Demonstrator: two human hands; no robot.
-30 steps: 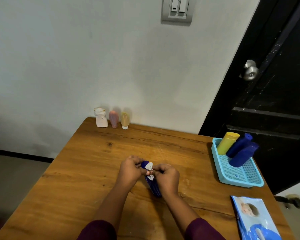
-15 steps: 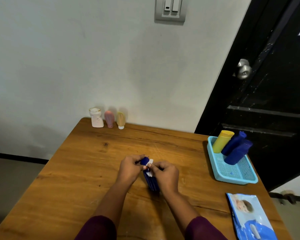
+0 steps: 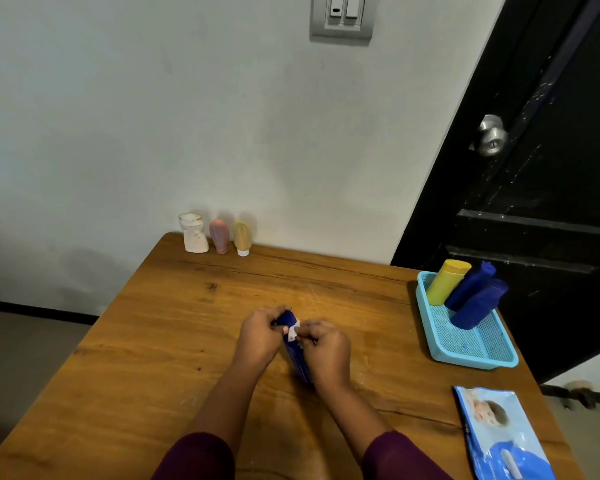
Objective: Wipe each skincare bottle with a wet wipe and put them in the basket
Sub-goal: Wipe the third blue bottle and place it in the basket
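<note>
Head view: the dark blue bottle lies mid-counter, left hand clamped on its cap end, right hand pinching the wet wipe against it. Best to turn it so every side gets wiped before the basket

A dark blue bottle, tilted, with a small white wipe pressed near its top, left of the light blue basket holding three leaning bottles.
</note>
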